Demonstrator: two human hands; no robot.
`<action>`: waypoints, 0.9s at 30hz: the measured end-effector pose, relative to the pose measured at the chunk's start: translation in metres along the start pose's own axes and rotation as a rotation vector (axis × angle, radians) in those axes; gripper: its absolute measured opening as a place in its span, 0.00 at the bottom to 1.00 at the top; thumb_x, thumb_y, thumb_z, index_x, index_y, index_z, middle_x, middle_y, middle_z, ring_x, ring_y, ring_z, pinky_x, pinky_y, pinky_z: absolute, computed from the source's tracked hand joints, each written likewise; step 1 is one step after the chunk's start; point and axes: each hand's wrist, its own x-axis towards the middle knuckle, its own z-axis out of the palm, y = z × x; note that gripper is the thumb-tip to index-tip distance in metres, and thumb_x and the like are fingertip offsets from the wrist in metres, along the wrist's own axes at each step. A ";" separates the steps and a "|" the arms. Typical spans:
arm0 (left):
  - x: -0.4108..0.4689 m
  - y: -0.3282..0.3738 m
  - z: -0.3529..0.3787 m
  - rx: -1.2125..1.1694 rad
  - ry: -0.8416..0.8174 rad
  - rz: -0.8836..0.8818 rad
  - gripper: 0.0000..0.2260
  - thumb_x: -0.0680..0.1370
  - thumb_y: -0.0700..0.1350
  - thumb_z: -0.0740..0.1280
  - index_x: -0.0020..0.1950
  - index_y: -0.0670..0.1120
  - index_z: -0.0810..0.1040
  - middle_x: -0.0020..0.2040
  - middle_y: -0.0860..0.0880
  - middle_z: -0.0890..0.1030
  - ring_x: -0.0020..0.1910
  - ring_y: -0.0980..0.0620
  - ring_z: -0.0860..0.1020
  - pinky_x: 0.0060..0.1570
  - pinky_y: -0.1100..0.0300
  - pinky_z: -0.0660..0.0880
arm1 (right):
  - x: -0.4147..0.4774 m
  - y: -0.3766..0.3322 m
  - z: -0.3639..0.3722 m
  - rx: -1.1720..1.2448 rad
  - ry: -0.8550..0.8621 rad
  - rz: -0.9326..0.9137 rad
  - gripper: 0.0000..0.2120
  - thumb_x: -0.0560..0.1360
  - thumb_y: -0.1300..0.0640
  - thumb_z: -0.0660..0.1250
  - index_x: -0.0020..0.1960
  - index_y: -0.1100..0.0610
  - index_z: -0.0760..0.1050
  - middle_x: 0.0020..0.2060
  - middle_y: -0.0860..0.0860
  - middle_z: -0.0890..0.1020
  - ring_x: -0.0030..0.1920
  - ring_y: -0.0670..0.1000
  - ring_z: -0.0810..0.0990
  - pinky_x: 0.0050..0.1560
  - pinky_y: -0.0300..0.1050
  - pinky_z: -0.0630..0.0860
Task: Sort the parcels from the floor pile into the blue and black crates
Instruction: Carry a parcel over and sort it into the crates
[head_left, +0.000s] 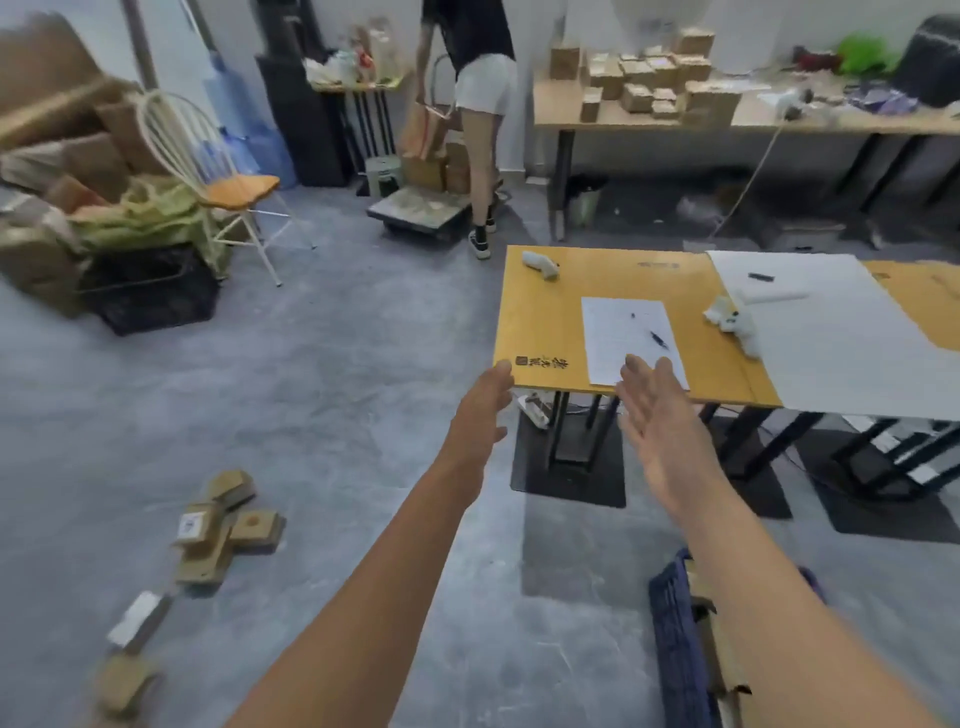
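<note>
Both my arms reach forward over the grey floor toward a yellow table. My left hand (480, 410) is empty with straight fingers, its tips near the table's front left corner. My right hand (657, 421) is empty too, palm open, fingers spread in front of the table edge. Several small brown cardboard parcels (223, 525) lie scattered on the floor at the lower left. A blue crate (675, 639) with cardboard in it shows partly under my right forearm. A black crate (150, 296) stands at the far left below a heap of boxes.
The yellow table (545, 312) carries a paper sheet (623, 338), a pen and a white handheld scanner (730, 319). A person stands at the back beside a cart. A white chair (218, 171) stands at the left. A long table at the back right holds several boxes.
</note>
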 end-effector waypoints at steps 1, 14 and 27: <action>-0.004 0.002 -0.025 -0.005 0.034 0.012 0.21 0.84 0.60 0.59 0.74 0.52 0.73 0.73 0.53 0.74 0.71 0.54 0.72 0.73 0.44 0.68 | 0.003 0.002 0.025 0.000 -0.033 0.001 0.32 0.84 0.34 0.50 0.83 0.48 0.62 0.80 0.43 0.66 0.79 0.44 0.64 0.81 0.51 0.58; -0.084 -0.029 -0.228 -0.209 0.538 -0.013 0.24 0.84 0.61 0.58 0.77 0.50 0.71 0.75 0.52 0.73 0.72 0.53 0.72 0.73 0.43 0.68 | 0.016 0.048 0.245 -0.123 -0.523 0.073 0.33 0.83 0.33 0.52 0.82 0.49 0.64 0.79 0.44 0.67 0.77 0.44 0.67 0.76 0.48 0.63; -0.164 -0.095 -0.230 -0.436 0.977 -0.105 0.24 0.85 0.61 0.56 0.78 0.51 0.69 0.77 0.52 0.71 0.74 0.53 0.70 0.75 0.44 0.65 | -0.009 0.097 0.315 -0.259 -0.990 0.298 0.35 0.81 0.32 0.53 0.82 0.49 0.64 0.79 0.43 0.68 0.77 0.44 0.67 0.79 0.51 0.62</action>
